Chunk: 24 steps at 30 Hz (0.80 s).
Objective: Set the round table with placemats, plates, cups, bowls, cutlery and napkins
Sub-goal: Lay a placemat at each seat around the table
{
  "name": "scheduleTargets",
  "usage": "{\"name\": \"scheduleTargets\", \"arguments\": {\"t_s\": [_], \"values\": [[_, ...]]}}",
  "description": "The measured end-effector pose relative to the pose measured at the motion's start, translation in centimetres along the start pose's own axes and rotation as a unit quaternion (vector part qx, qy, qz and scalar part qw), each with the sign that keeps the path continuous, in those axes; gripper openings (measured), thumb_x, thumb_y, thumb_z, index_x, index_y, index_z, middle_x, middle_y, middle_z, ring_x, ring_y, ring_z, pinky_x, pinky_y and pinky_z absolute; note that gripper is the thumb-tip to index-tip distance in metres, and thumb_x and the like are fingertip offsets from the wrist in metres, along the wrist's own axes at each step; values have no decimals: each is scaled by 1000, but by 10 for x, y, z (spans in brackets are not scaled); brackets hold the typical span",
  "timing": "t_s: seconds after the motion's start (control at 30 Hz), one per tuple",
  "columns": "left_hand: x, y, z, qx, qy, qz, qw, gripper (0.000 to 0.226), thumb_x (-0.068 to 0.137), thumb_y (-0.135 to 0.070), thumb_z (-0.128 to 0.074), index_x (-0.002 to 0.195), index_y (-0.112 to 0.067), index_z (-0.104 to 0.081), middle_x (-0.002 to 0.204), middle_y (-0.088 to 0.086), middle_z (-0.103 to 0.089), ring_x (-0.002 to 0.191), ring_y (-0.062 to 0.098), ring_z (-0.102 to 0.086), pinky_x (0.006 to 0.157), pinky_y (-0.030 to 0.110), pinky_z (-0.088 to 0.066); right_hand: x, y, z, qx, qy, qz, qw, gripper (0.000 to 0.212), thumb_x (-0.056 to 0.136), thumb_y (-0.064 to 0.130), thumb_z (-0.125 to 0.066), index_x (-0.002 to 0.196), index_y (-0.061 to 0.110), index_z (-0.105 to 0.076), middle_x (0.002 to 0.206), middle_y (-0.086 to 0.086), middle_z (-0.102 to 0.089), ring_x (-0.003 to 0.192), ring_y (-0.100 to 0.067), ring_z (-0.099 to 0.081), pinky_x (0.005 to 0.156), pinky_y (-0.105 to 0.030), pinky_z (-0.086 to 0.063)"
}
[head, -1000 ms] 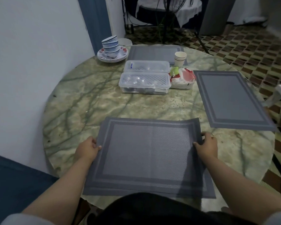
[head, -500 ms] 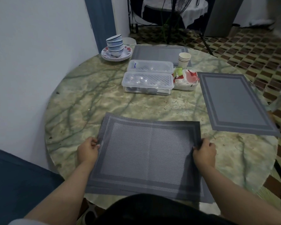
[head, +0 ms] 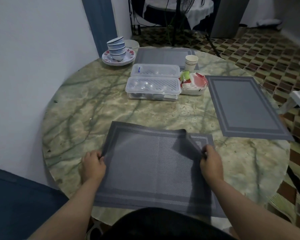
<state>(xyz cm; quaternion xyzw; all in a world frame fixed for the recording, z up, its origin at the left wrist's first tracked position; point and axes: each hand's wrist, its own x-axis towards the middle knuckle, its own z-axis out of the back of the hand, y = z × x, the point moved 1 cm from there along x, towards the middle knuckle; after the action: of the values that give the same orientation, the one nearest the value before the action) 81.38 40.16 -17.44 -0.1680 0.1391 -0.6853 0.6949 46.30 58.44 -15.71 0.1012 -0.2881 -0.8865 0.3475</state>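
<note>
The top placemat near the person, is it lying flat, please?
No: the top placemat curls up at its far right corner, baring another mat beneath.

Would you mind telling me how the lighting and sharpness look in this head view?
Head view: dim, bluish light; the green marbled round table shows soft pale sheen, no hard glare; wide-angle bending bows the white wall; the lifted grey woven placemat is softly blurred, as are both hands gripping its edges.

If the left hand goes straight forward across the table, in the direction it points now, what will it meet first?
Probably nothing soon. The left hand grips the top placemat at its left edge; ahead lies bare table. Farther on, the nearer plastic box looks first, though depth is unclear.
</note>
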Motion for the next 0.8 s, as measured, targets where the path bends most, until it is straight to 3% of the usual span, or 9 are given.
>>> {"name": "scheduleTargets", "arguments": {"t_s": [0.1, 0.17, 0.27, 0.37, 0.47, 0.57, 0.7, 0.8], "values": [[-5, 1, 5, 33, -56, 49, 997, 30, 84, -11, -67, 112, -3, -59, 117, 24, -54, 107, 41, -49, 86, 52, -43, -4, 17, -7, 61, 33, -48, 996, 17, 91, -2, -46, 96, 13, -48, 86, -7, -59, 81, -34, -57, 63, -35, -39], [-19, -13, 0, 57, -72, 9, 996, 44, 84, -15, -69, 123, 0, -54, 128, 26, -47, 114, 42, -45, 92, 54, -39, -1, 24, -12, 113, 24, -122, 986, 18, 97, 6, -48, 114, 9, -51, 101, -13, -62, 94, -35, -59, 71, -32, -38], [-56, -50, -21, 61, 10, 1, 998, 56, 89, -38, -60, 134, -6, -48, 142, 22, -39, 128, 40, -37, 104, 52, -30, 8, 30, -18, 180, -7, -202, 963, 28, 98, 12, -47, 125, 7, -52, 115, -16, -63, 105, -36, -58, 78, -33, -41], [-71, -69, -41, 72, 103, 40, 991, 75, 91, -61, -43, 148, -11, -33, 157, 20, -21, 143, 38, -18, 116, 52, -11, 16, 40, -19, 239, -23, -246, 939, 25, 98, 9, -45, 122, 8, -53, 106, -10, -59, 101, -32, -56, 80, -34, -40], [-48, -60, -42, 114, 127, 42, 984, 84, 91, -69, -30, 155, -16, -14, 163, 14, -4, 149, 34, -1, 118, 53, 2, 28, 51, -22, 230, 11, -215, 949, 20, 98, 12, -47, 115, 9, -55, 101, -9, -61, 94, -30, -57, 76, -34, -42], [-7, -40, -31, 137, 139, 55, 979, 81, 91, -71, -28, 156, -24, -10, 164, 8, 0, 149, 33, 0, 117, 55, 0, 43, 63, -28, 232, 58, -176, 955, 24, 96, 16, -51, 120, 14, -54, 105, -9, -66, 87, -26, -60, 73, -35, -49], [57, -7, -14, 108, 128, 92, 982, 55, 92, -65, -40, 145, -51, -30, 159, 4, -12, 142, 35, -15, 112, 53, -21, 55, 98, -45, 223, 167, -118, 953, 45, 92, 20, -57, 132, 29, -38, 95, -7, -69, 82, -28, -66, 74, -51, -57], [106, 19, -4, 85, 124, 57, 987, 44, 95, -49, -51, 138, -44, -46, 154, 6, -25, 137, 36, -25, 112, 49, -28, 67, 133, -63, 161, 189, -26, 968, 66, 94, 24, -60, 148, 28, -23, 129, -5, -56, 115, -31, -58, 96, -44, -49]]}}
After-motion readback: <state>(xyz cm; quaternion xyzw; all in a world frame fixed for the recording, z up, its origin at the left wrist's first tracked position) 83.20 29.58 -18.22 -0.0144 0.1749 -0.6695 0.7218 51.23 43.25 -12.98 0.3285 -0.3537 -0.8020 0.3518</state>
